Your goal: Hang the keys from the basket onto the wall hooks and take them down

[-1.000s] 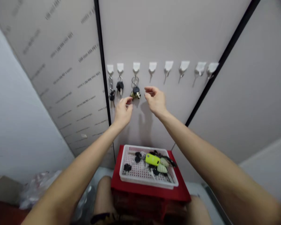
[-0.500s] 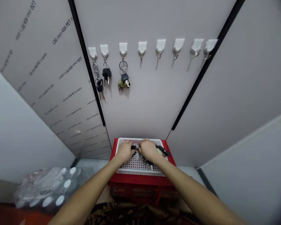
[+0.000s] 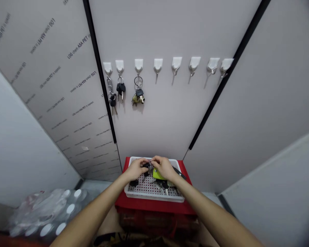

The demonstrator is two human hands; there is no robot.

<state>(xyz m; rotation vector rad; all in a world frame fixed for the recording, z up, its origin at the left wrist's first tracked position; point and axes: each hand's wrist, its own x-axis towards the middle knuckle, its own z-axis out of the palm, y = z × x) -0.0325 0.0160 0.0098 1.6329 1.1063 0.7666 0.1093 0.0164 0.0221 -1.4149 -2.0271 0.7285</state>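
Over a white perforated basket (image 3: 154,196), my left hand (image 3: 136,169) pinches a bunch of keys (image 3: 149,168) with dark heads. My right hand (image 3: 164,168) is closed at the upper end of the same bunch, where a ring seems to be; its fingertips partly hide it. A bright yellow-green tag (image 3: 157,174) shows just under my right hand. More loose keys (image 3: 166,187) lie in the basket's right half, and a black key (image 3: 134,183) sits near its left side.
The basket stands on a red box (image 3: 154,206). On the wall ahead runs a row of white hooks (image 3: 158,64); key sets (image 3: 138,96) hang from the three leftmost. Plastic-wrapped bottles (image 3: 48,212) stand on the floor at left. Panels close in both sides.
The yellow-green tag and the black key at left have come into view. My hands still work close together at the keys. The camera view has shifted slightly.
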